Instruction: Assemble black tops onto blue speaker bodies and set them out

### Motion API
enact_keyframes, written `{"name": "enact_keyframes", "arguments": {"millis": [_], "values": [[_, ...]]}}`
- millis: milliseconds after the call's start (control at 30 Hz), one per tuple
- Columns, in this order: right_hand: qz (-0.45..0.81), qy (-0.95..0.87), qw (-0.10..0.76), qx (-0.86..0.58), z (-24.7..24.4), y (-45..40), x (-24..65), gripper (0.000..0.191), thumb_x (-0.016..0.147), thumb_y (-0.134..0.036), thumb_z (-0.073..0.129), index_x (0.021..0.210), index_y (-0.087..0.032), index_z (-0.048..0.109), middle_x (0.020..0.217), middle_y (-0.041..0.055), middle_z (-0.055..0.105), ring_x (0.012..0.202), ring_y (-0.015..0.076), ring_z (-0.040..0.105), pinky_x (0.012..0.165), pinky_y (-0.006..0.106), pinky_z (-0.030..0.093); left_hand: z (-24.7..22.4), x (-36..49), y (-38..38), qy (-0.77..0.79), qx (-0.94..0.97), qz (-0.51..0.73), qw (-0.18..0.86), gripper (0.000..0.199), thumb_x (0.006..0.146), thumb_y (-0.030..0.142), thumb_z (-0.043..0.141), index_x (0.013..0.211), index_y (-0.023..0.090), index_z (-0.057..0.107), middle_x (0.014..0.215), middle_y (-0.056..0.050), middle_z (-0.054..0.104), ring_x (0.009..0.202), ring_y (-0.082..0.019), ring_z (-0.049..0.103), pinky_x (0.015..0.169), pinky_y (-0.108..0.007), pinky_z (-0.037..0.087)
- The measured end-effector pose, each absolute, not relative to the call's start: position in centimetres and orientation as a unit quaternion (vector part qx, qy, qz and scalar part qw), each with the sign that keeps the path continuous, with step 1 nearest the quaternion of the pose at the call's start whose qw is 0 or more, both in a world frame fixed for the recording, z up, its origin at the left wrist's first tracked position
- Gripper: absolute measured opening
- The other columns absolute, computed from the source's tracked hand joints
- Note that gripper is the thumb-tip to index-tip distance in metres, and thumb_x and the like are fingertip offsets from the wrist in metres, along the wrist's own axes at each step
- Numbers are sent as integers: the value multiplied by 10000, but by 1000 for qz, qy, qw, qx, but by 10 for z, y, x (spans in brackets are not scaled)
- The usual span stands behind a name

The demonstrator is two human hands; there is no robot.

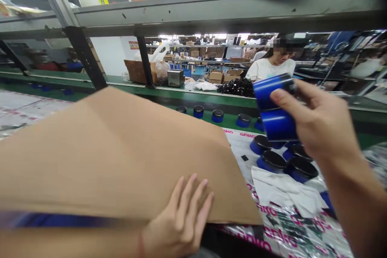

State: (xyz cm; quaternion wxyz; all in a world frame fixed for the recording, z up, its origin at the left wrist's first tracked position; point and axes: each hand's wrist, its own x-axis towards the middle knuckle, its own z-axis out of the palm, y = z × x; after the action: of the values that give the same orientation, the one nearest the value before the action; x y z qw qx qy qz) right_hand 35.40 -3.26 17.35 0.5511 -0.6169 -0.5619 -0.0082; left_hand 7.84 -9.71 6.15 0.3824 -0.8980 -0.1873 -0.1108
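My right hand point(314, 117) is raised at the right, closed round two shiny blue cylinders with dark ends point(276, 107), held one above the other. A large brown cardboard sheet point(121, 145) slants across the left and middle. On its near right part lies my left hand point(184, 213), fingers stretched out and lightly spread. Below the sheet's front edge, at the lower left, something blue point(60, 220) shows, blurred. Several blue jars with black tops point(272, 160) stand beyond and below my right hand, beside a crumpled white cloth point(287, 187).
A green conveyor belt point(187, 97) runs across behind the sheet, with several more blue jars point(217, 115) along it. Printed plastic film point(281, 234) covers the table. A metal shelf beam point(211, 10) crosses above. Across the belt sits a person point(272, 66) near a black pile point(237, 87).
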Motion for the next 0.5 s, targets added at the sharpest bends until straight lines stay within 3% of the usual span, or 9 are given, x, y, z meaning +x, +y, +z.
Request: {"name": "enact_keyframes", "arguments": {"millis": [133,233,300,333,367,400,500], "values": [[75,-594,530,-600,144,-17,321,589,818,-475,677,1314,-168,595,1219,96,668,999,251,667,880,405,539,36,101,-94,-171,-936,-88,293,449,987,187,322,1387,101,509,1357,-78,629,1195,-326,617,901,-487,548],[112,-640,473,-596,118,-3,293,589,814,-469,659,1314,-169,575,1237,106,646,1081,288,628,937,437,509,35,100,-92,-166,-951,-55,253,544,1016,482,264,1422,183,470,1428,-9,573,1277,-218,559,1010,-378,506],[130,-668,426,-596,101,2,277,528,829,-440,645,1284,-178,586,1238,109,641,1114,306,609,952,439,493,53,84,-84,-183,-957,-16,224,734,960,650,201,1460,155,411,1493,-61,495,1343,-216,495,1064,-362,463],[139,-680,404,-595,93,3,270,479,843,-422,628,1266,-199,592,1245,98,638,1123,305,604,964,439,483,67,69,-78,-219,-953,20,208,765,955,653,210,1482,122,370,1526,-105,436,1376,-236,456,1088,-378,440],[149,-689,384,-597,86,4,265,440,855,-412,610,1250,-218,592,1254,86,633,1130,306,600,976,446,472,84,49,-70,-268,-942,61,192,737,968,598,260,1497,89,334,1547,-151,376,1400,-275,420,1102,-415,422],[157,-694,367,-600,78,4,262,415,866,-412,587,1242,-236,585,1270,71,623,1139,307,594,985,458,462,101,24,-60,-354,-909,128,180,615,985,407,323,1508,84,306,1567,-160,317,1423,-291,380,1124,-442,391],[176,-692,324,-620,61,6,257,430,882,-456,514,1267,-267,540,1295,37,598,1131,318,590,978,497,452,142,-69,-27,-511,-810,198,208,471,826,-11,373,1230,-87,603,1345,-342,539,1246,-435,553,998,-590,437]]}}
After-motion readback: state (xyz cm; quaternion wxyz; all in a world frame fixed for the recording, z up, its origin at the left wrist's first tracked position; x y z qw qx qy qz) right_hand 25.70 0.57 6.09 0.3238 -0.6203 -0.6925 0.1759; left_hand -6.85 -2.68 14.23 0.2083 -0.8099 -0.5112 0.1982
